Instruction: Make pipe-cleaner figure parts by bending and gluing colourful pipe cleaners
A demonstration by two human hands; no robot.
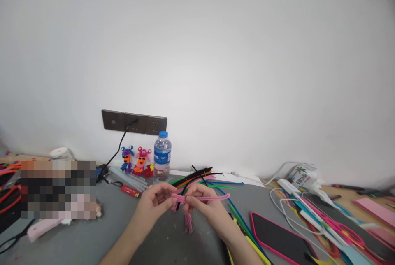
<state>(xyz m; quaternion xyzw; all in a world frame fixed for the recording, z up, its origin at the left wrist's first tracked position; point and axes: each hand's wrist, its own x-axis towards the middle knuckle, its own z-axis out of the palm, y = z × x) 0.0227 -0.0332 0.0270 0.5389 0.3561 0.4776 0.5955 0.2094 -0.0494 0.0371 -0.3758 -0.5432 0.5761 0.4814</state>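
Between both hands is a pink pipe cleaner (212,198), its bent free end pointing right past my right fingers. My left hand (158,200) pinches its left part between thumb and fingertips. Close beside it, my right hand (202,201) is closed on the same piece, thumb on top. Pink folded pieces (188,222) hang or lie just below the hands; whether they join the held one I cannot tell. Behind the fingers lies a bundle of black, orange, pink and green pipe cleaners (200,175). A black strand crosses near the fingertips.
A water bottle (162,158) stands behind my left hand, beside small pipe-cleaner figures (142,161). At right lie a pink-edged phone (279,236), pink scissors (348,233) and white cables. Glue sticks (131,179) and a pink glue gun (46,226) are at left, near a blurred-out patch.
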